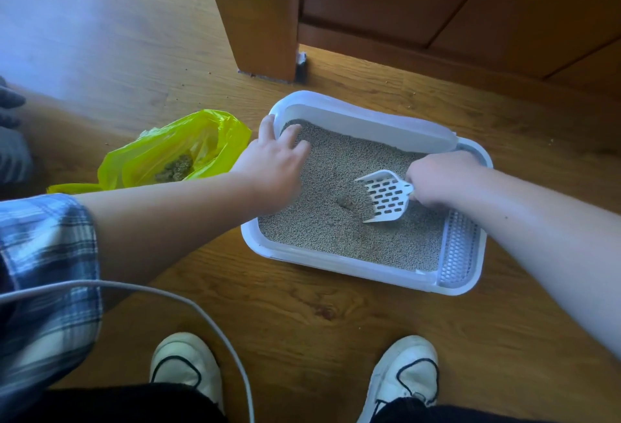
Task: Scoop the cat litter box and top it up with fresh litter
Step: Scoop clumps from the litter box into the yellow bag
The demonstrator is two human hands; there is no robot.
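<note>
1. The right hand (pixel 437 180) was closed tight around the handle of a white slotted scoop (pixel 386 195). The scoop's front edge dug into the litter (pixel 336 160), just beside a darker clump (pixel 344 202).
2. The left hand (pixel 272 167) lay with fingers spread across the far left corner of the box (pixel 336 264), one finger on the rim, gripping nothing.
3. The box sat on the wooden floor (pixel 302 321), with a yellow bag (pixel 201 133) holding scooped clumps just to its left.
4. The scoop's handle was hidden inside the fist. Whether the left palm touched the litter could not be made out.
</note>
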